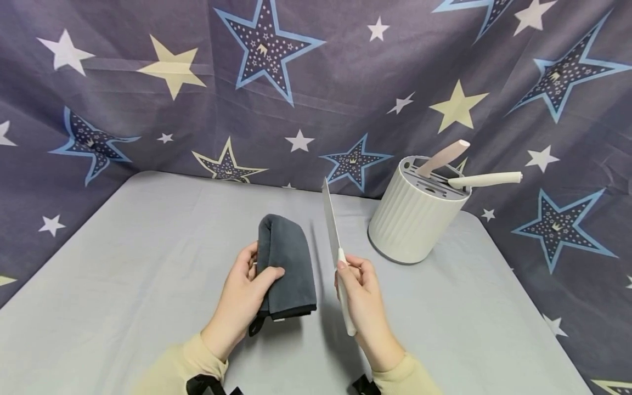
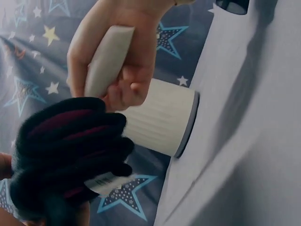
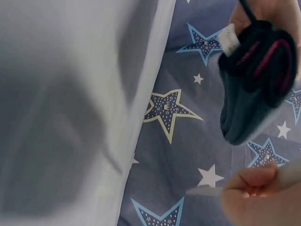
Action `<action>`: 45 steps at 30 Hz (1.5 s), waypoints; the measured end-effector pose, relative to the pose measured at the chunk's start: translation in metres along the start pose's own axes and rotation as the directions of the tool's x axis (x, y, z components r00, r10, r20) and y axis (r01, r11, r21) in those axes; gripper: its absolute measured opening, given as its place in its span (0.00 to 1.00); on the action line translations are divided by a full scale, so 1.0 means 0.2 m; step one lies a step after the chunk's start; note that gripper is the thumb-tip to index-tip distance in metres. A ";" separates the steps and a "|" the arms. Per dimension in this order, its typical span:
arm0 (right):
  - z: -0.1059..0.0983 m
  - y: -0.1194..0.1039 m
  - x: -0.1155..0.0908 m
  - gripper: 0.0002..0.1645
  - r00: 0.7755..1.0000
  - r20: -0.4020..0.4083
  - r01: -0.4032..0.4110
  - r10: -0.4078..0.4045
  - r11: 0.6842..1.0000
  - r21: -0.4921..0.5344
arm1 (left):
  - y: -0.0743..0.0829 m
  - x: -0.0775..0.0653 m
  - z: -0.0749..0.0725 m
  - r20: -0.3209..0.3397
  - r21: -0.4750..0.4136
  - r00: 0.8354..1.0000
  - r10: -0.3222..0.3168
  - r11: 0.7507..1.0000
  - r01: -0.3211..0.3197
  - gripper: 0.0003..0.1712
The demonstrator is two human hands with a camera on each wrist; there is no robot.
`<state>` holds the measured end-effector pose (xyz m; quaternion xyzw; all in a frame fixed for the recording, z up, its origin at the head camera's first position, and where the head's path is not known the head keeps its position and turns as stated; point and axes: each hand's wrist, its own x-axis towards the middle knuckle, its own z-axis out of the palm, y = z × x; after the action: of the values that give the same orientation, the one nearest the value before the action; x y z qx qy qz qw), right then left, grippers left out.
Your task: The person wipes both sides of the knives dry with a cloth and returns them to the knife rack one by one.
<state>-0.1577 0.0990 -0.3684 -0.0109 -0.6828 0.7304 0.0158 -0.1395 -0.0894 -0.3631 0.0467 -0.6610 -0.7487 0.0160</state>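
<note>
My left hand grips a folded dark grey towel, thumb on its face and fingers behind it. Black edging, a hanging loop and a small white label show at the towel's lower end, where its layers look stacked in the left wrist view. Just right of it, my right hand holds a kitchen knife by its white handle. The blade points up and away from me, apart from the towel. In the right wrist view only a short stretch of the blade shows beyond the fingers.
A ribbed cream knife block stands at the back right of the pale grey table. From its slotted top stick out a pink handle and a cream handle. A star-patterned curtain hangs behind the table.
</note>
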 end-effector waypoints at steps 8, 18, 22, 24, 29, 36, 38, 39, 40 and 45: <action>0.07 0.02 0.00 0.17 1.000 -0.014 0.023 -0.022 0.997 0.070 | -0.01 -0.02 0.07 -0.007 0.145 0.998 0.066 0.987 -0.064 0.35; 0.15 0.04 -0.04 0.18 0.992 0.003 0.130 -0.130 0.991 -0.031 | -0.02 -0.04 0.14 -0.015 0.273 0.984 0.180 0.947 -0.169 0.36; 0.16 0.05 -0.04 0.17 0.989 -0.004 0.148 -0.149 0.986 -0.070 | -0.02 -0.05 0.15 -0.017 0.282 0.980 0.200 0.941 -0.187 0.36; 0.17 0.05 -0.04 0.17 0.991 -0.001 0.135 -0.135 0.989 -0.060 | -0.03 -0.06 0.15 -0.016 0.279 0.980 0.200 0.942 -0.187 0.36; 0.17 0.05 -0.04 0.17 0.994 0.011 0.109 -0.108 0.993 -0.038 | -0.04 -0.07 0.16 -0.011 0.267 0.979 0.205 0.944 -0.195 0.36; 0.18 0.04 -0.02 0.16 0.994 -0.011 0.108 -0.109 0.994 -0.018 | -0.05 -0.09 0.18 -0.007 0.277 0.975 0.222 0.937 -0.212 0.36; 0.18 0.04 -0.01 0.15 0.994 -0.015 0.109 -0.109 0.994 -0.013 | -0.06 -0.09 0.18 -0.003 0.286 0.973 0.229 0.933 -0.218 0.37; 0.17 0.04 -0.01 0.15 0.994 -0.016 0.109 -0.109 0.994 -0.011 | -0.06 -0.10 0.19 -0.002 0.288 0.973 0.232 0.932 -0.221 0.37; 0.17 0.04 -0.01 0.14 0.994 -0.018 0.109 -0.109 0.994 -0.011 | -0.06 -0.10 0.19 0.001 0.292 0.972 0.234 0.930 -0.224 0.37; 0.16 0.03 0.02 0.15 0.994 -0.015 0.106 -0.106 0.994 -0.014 | -0.07 -0.12 0.20 0.020 0.292 0.972 0.232 0.929 -0.228 0.36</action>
<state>-0.1624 0.0669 -0.3725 0.0196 -0.6869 0.7240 0.0598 -0.1179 -0.0456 -0.3709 -0.0238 -0.7652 -0.6353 0.1013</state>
